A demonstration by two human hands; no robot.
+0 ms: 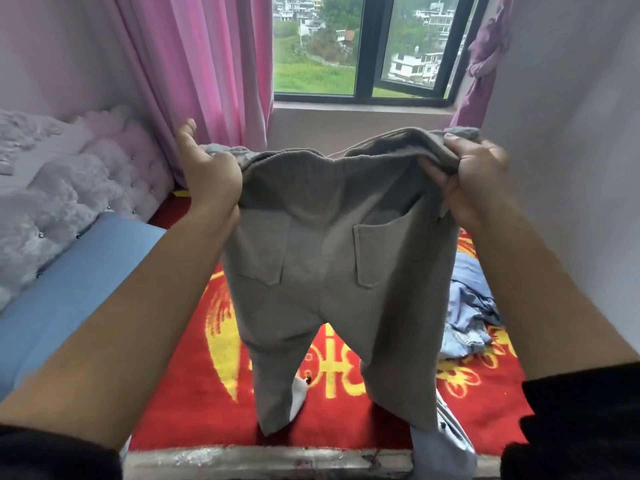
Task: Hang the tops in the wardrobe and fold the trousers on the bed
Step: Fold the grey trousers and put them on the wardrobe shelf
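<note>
Your left hand (207,174) and right hand (474,181) each gripped a waistband end of the grey trousers (329,254), held up with the legs dangling over the red rug (194,403). The knit looked soft, light and floppy, so the waistband suited. The bed (69,282) offered room at your left; a denim heap (467,317) lay right.

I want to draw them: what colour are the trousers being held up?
The trousers are plain greyish-brown, with no pattern. The head view shows them best.
</note>
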